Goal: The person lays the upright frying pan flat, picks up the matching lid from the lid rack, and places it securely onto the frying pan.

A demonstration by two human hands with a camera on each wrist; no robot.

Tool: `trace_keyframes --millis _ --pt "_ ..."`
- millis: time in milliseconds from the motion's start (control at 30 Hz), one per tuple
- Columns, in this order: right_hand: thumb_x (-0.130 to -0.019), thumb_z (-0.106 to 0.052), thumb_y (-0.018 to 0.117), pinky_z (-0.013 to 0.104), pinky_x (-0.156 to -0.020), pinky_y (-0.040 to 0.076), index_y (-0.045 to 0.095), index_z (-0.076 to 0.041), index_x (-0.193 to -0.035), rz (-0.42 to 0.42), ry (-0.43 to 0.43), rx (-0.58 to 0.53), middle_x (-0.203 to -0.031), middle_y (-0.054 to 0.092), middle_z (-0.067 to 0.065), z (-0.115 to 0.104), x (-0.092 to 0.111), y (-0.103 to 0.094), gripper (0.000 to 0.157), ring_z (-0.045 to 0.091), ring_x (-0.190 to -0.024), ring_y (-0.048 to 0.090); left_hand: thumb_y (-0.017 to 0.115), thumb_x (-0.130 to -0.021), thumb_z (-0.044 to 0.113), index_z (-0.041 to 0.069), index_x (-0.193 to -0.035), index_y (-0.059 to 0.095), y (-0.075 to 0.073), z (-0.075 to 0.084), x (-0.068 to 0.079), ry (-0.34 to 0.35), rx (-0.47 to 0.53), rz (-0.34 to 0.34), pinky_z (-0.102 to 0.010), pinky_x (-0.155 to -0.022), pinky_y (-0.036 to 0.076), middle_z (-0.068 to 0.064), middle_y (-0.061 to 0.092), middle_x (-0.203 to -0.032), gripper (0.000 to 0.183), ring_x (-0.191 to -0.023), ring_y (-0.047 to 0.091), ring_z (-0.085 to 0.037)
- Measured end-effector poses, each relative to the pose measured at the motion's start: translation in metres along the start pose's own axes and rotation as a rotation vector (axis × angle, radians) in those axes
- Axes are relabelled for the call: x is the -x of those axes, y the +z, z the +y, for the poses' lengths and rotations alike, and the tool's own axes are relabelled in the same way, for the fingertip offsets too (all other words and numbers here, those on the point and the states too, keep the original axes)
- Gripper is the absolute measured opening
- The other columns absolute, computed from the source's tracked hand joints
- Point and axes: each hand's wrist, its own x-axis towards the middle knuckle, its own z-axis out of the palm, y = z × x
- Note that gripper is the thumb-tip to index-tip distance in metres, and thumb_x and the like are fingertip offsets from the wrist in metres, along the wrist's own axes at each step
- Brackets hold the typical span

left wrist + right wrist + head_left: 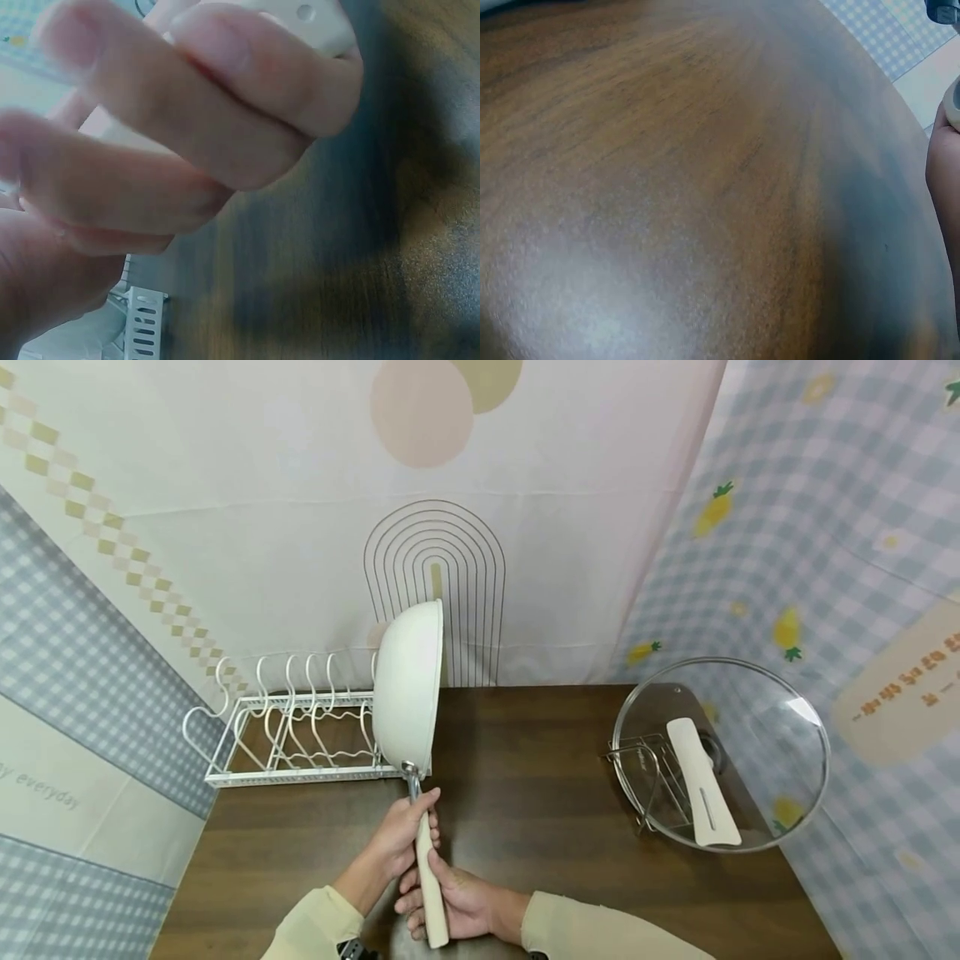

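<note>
A white frying pan [408, 685] stands on edge at the right end of a white wire rack [300, 777], its open side facing right. Its cream handle [433, 893] points toward me. My left hand [401, 835] grips the handle near the metal joint; in the left wrist view its curled fingers [187, 127] wrap a pale handle. Lower down, close to the handle's end, my right hand [461, 897] holds it with the thumb on top. Only part of a hand [945, 180] shows at the edge of the right wrist view. Whether the pan rests in the rack's slot I cannot tell.
On the right a glass lid [637, 810] with a cream handle [701, 781] leans upright in a small metal wire stand [652, 760]. Brown wood-grain table [525, 777] lies between lid and rack. Patterned cloth [562, 568] hangs behind and along both sides.
</note>
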Motion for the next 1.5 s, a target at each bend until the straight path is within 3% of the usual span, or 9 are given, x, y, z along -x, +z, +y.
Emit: trace_keyframes --millis 267,733,1500 --pt "-0.099 -0.070 0.005 0.017 -0.066 0.041 0.052 -0.029 -0.089 -0.052 -0.018 -0.052 -0.069 0.044 -0.018 0.003 -0.002 0.002 0.063 -0.002 -0.061 0.044 0.060 -0.104 0.033 0.015 -0.069 0.049 -0.001 -0.002 -0.002 0.020 -0.014 0.013 -0.026 -0.054 0.046 0.004 0.048 -0.059 0.042 -0.051 0.048 -0.011" --pt "-0.100 -0.071 0.020 0.017 -0.060 0.038 0.050 -0.029 -0.086 -0.041 -0.045 -0.030 -0.064 0.042 -0.018 0.005 0.001 0.000 0.054 -0.004 -0.055 0.041 0.060 -0.105 0.029 0.012 -0.068 0.049 0.009 -0.002 0.001 0.072 -0.050 0.062 -0.024 -0.050 0.048 0.003 0.049 -0.058 0.041 -0.048 0.048 -0.010" --pt "-0.101 -0.069 0.017 0.017 -0.058 0.037 0.049 -0.028 -0.087 -0.089 -0.064 -0.030 -0.063 0.042 -0.018 -0.002 0.004 0.003 0.055 -0.004 -0.053 0.040 0.058 -0.105 0.030 0.011 -0.068 0.050 0.014 0.001 0.003 0.120 -0.107 0.092 -0.025 -0.050 0.050 0.002 0.050 -0.056 0.043 -0.048 0.050 -0.011"
